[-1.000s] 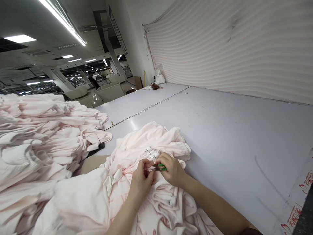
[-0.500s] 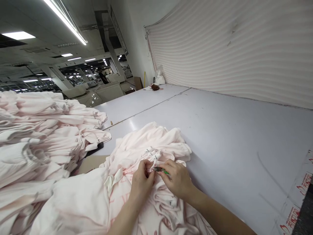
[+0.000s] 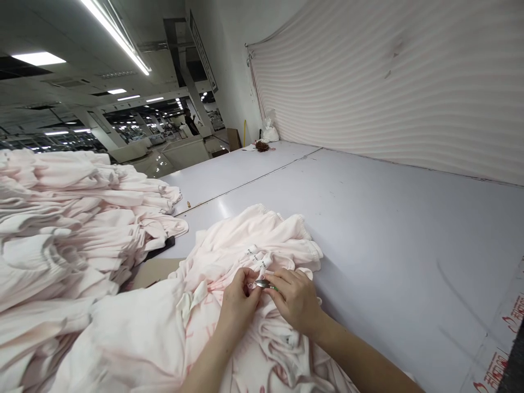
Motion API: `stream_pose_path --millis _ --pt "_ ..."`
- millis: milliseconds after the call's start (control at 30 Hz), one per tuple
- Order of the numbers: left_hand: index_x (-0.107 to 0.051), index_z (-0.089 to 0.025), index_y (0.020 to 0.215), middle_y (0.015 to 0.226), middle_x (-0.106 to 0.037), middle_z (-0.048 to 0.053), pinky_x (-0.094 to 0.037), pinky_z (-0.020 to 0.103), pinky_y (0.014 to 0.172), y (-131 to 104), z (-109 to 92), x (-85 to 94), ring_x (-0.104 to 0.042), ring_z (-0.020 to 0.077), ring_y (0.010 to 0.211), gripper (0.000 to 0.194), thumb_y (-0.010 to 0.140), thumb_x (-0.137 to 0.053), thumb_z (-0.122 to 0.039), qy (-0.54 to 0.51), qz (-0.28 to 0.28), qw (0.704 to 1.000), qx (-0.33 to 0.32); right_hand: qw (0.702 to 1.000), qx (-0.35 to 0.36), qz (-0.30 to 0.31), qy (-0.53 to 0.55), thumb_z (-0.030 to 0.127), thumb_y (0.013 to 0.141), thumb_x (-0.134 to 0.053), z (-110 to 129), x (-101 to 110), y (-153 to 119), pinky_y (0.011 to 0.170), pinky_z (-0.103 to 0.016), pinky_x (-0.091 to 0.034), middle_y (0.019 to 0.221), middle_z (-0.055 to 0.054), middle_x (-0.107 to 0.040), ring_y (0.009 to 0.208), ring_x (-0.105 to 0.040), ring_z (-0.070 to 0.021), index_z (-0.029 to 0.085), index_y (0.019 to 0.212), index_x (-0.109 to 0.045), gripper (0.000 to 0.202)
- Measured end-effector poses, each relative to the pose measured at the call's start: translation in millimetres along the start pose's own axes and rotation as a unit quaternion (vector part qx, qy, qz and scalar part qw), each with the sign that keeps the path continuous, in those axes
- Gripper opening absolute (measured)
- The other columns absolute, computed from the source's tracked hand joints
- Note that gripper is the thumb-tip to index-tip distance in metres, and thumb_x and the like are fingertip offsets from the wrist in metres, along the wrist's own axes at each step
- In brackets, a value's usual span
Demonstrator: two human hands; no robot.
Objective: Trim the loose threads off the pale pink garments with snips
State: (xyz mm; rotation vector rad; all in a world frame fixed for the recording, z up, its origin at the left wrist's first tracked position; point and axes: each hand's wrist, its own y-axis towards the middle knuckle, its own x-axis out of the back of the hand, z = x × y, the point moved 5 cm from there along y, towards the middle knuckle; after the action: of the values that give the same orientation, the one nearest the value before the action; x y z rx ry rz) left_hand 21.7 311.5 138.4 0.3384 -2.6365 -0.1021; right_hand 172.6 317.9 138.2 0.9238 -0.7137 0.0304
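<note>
A pale pink garment point(image 3: 262, 229) lies bunched in front of me, with small printed white labels point(image 3: 256, 257) near its middle. My left hand point(image 3: 240, 297) is closed in a pinch on the cloth, beside some small pinkish buttons point(image 3: 250, 285). In my right hand point(image 3: 298, 299) are thread snips point(image 3: 262, 284) with metal blades and a bit of green showing at the grip. The blades point left, at the cloth between the two hands. My right fingers hide most of the handle.
A tall heap of pale pink garments point(image 3: 82, 202) fills the left side. Brown cardboard point(image 3: 158, 271) and a dark flat object point(image 3: 161, 248) lie beside it. The white table point(image 3: 388, 234) runs back to a striped cloth hanging point(image 3: 368, 98). A distant person point(image 3: 190, 123) stands beyond.
The snips have turned slightly, so the blades show broader and brighter. Both hands stay at the same spot on the garment. The view has shifted a little.
</note>
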Motion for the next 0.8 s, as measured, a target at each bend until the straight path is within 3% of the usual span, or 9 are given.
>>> stream_pose_path --millis 167,267,400,500,600,700,800 --pt "-0.056 -0.023 0.088 0.067 -0.062 -0.004 -0.04 0.025 0.05 -1.1 1.4 -1.1 -0.049 0.0119 0.049 0.022 0.071 -0.066 -0.033 -0.016 0.004 1.0 -0.001 0.988 -0.099 0.028 0.111 0.025 0.088 -0.062 -12.5 5.1 6.0 0.069 -0.028 -0.048 0.095 -0.004 -0.071 0.082 -0.067 -0.0188 0.025 0.107 -0.069 0.02" --pt "-0.058 -0.021 0.095 0.077 -0.066 0.0 -0.043 0.025 0.054 -0.5 6.5 -5.1 -0.054 0.0128 0.055 0.03 0.072 -0.068 -0.037 -0.056 0.045 0.997 0.002 0.966 -0.169 0.074 0.183 0.029 0.08 -0.07 -23.1 2.5 12.2 0.075 -0.03 -0.052 0.106 -0.004 -0.07 0.093 -0.067 -0.0211 0.024 0.109 -0.067 0.029" --pt "-0.06 -0.019 0.097 0.07 -0.063 0.001 -0.041 0.025 0.055 -0.1 16.7 -8.1 -0.053 0.0141 0.058 0.032 0.077 -0.066 -0.043 -0.081 0.088 0.993 -0.008 0.942 -0.168 0.107 0.27 0.032 0.082 -0.069 -27.0 -5.0 16.7 0.069 -0.028 -0.05 0.081 -0.001 -0.07 0.078 -0.065 -0.0182 0.02 0.084 -0.071 0.012" --pt "-0.06 -0.021 0.084 0.069 -0.059 0.001 -0.042 0.026 0.057 -4.1 13.1 -3.2 -0.053 0.0153 0.061 0.016 0.078 -0.064 -0.036 -0.046 0.036 0.994 -0.091 0.937 -0.14 0.049 0.317 0.038 0.088 -0.062 -26.1 -1.1 12.3 0.066 -0.027 -0.048 0.073 -0.001 -0.065 0.072 -0.061 -0.016 0.019 0.079 -0.07 0.023" --pt "-0.059 -0.024 0.075 0.076 -0.059 0.003 -0.045 0.028 0.062 -17.7 -0.6 -0.9 -0.056 0.0182 0.068 0.003 0.077 -0.061 -0.025 0.007 -0.023 0.981 -0.195 0.928 -0.177 -0.002 0.327 0.039 0.092 -0.055 -29.5 8.5 0.6 0.063 -0.026 -0.046 0.066 0.0 -0.06 0.065 -0.057 -0.0146 0.018 0.074 -0.066 0.029" --pt "-0.061 -0.026 0.077 0.083 -0.063 0.007 -0.047 0.029 0.066 -33.2 -8.6 -2.1 -0.059 0.0204 0.075 0.007 0.081 -0.057 -0.021 0.045 -0.064 0.971 -0.225 0.925 -0.217 0.042 0.311 0.035 0.09 -0.056 -30.1 17.1 -11.4 0.06 -0.025 -0.045 0.066 0.001 -0.061 0.063 -0.057 -0.0146 0.018 0.077 -0.065 0.023" --pt "-0.064 -0.026 0.08 0.089 -0.066 0.01 -0.049 0.03 0.072 -43.3 -8.1 -3.9 -0.063 0.0214 0.083 0.014 0.086 -0.053 -0.019 0.078 -0.074 0.964 -0.242 0.933 -0.194 0.096 0.286 0.028 0.081 -0.068 -25.3 27.5 -18.8 0.073 -0.028 -0.049 0.088 -0.003 -0.07 0.082 -0.064 -0.0187 0.02 0.092 -0.069 0.013"
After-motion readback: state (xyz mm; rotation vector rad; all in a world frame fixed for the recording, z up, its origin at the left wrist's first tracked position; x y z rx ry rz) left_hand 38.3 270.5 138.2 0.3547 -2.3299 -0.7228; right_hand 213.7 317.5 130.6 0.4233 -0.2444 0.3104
